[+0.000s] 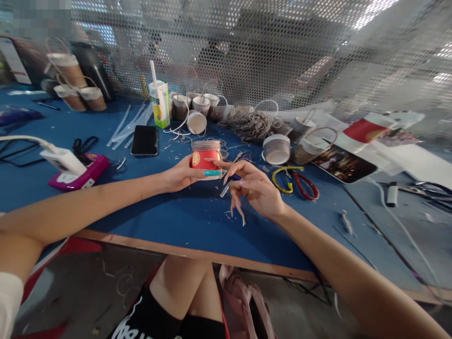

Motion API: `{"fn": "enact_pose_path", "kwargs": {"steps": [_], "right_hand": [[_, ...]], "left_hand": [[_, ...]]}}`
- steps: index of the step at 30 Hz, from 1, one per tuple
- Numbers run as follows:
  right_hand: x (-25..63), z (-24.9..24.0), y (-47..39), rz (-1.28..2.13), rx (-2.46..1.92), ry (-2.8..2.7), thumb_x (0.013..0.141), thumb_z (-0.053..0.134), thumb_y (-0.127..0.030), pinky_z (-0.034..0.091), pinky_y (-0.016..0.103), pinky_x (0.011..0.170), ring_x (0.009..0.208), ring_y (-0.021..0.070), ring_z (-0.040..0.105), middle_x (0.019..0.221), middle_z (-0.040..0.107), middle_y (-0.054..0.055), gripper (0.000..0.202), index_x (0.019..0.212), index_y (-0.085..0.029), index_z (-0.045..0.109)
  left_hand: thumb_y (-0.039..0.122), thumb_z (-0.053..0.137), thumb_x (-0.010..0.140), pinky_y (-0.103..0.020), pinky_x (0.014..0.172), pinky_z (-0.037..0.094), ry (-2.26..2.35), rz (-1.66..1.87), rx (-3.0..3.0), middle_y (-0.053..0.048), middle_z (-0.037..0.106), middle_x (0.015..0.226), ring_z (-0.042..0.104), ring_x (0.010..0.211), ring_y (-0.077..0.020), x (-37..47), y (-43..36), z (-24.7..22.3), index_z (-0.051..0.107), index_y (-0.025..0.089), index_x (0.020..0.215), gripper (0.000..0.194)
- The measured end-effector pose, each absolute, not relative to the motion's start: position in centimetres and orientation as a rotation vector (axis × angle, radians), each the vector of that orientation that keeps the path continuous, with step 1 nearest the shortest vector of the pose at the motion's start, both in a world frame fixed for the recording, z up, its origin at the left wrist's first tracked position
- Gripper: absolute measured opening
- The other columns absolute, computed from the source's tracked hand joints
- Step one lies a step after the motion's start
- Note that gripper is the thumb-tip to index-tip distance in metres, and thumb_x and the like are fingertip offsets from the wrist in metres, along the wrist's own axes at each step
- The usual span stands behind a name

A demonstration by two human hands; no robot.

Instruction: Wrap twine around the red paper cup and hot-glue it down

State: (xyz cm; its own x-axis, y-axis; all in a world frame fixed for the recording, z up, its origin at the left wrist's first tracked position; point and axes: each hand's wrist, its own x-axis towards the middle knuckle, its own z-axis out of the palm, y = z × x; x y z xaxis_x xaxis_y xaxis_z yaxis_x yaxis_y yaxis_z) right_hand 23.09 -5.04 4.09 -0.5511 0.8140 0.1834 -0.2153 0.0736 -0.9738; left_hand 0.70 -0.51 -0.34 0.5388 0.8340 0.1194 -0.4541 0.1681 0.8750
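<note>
My left hand (183, 173) is wrapped round a small red cup (205, 159) with a gold emblem, held just above the blue table. Grey cord is wound round the top of this cup, and its pale lower rim shows beneath my thumb. To the right of it, my right hand (256, 188) has its fingers spread. Its index fingertip reaches the cup's right side and seems to touch it. I see nothing held in the right hand. Loose cord (224, 149) lies behind the cup, and cut scraps are scattered beneath the right fingers.
Cord-wrapped cups (277, 149), a tangle of grey cord (249, 125) and a drink carton (160, 104) stand at the back. A phone (144, 140) and a purple power strip (79, 174) lie left. Yellow-and-red-handled pliers (306, 185) and scissors (432, 190) lie right. A perforated metal screen (264, 52) rises behind.
</note>
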Motion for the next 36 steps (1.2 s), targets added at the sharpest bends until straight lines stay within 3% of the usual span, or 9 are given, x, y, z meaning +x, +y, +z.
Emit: {"fn": "enact_pose_path", "kwargs": {"steps": [7, 17, 24, 29, 36], "right_hand": [[23.2, 4.7, -4.8, 1.563, -0.648, -1.373, 0.077, 0.062, -0.021, 0.054, 0.028, 0.036, 0.037, 0.0066, 0.056, 0.136, 0.076, 0.007, 0.009, 0.085, -0.02, 0.063], [23.8, 4.7, -4.0, 1.423, -0.766, -1.231, 0.078, 0.057, -0.02, 0.037, 0.021, 0.03, 0.034, 0.0042, 0.042, 0.101, 0.081, 0.006, 0.006, 0.071, -0.02, 0.057], [23.5, 4.3, -4.5, 1.602, -0.657, -1.427, 0.078, 0.055, -0.021, 0.053, 0.027, 0.035, 0.036, 0.0065, 0.049, 0.124, 0.08, 0.011, 0.007, 0.082, -0.019, 0.06], [23.4, 4.7, -4.5, 1.6, -0.693, -1.395, 0.078, 0.054, -0.023, 0.049, 0.026, 0.033, 0.036, 0.0057, 0.048, 0.13, 0.078, 0.01, 0.006, 0.082, -0.02, 0.058], [23.4, 4.6, -4.4, 1.632, -0.709, -1.416, 0.079, 0.056, -0.024, 0.054, 0.028, 0.036, 0.04, 0.0061, 0.05, 0.137, 0.074, 0.01, 0.007, 0.085, -0.021, 0.059]], "left_hand": [[0.014, 0.094, 0.057, -0.046, 0.105, 0.054, 0.441, 0.93, 1.051, -0.007, 0.08, 0.106, 0.075, 0.104, -0.0267, 0.6, -0.5, -0.1, 0.072, 0.019, 0.116, 0.064], [0.02, 0.089, 0.061, -0.044, 0.104, 0.053, 0.412, 0.895, 1.081, -0.009, 0.08, 0.106, 0.075, 0.101, -0.0262, 0.4, -0.5, 0.0, 0.075, 0.017, 0.115, 0.056], [0.021, 0.09, 0.062, -0.046, 0.108, 0.052, 0.395, 0.853, 1.079, -0.01, 0.08, 0.105, 0.076, 0.103, -0.0279, 0.4, -0.2, -0.1, 0.074, 0.016, 0.114, 0.055], [0.021, 0.092, 0.061, -0.045, 0.107, 0.053, 0.414, 0.843, 1.063, -0.01, 0.081, 0.108, 0.076, 0.103, -0.0271, 0.4, -0.4, 0.1, 0.074, 0.016, 0.115, 0.058], [0.03, 0.096, 0.062, -0.046, 0.108, 0.054, 0.403, 0.853, 1.078, -0.011, 0.08, 0.112, 0.076, 0.107, -0.0286, 0.3, -0.3, -0.3, 0.072, 0.018, 0.117, 0.061]]}}
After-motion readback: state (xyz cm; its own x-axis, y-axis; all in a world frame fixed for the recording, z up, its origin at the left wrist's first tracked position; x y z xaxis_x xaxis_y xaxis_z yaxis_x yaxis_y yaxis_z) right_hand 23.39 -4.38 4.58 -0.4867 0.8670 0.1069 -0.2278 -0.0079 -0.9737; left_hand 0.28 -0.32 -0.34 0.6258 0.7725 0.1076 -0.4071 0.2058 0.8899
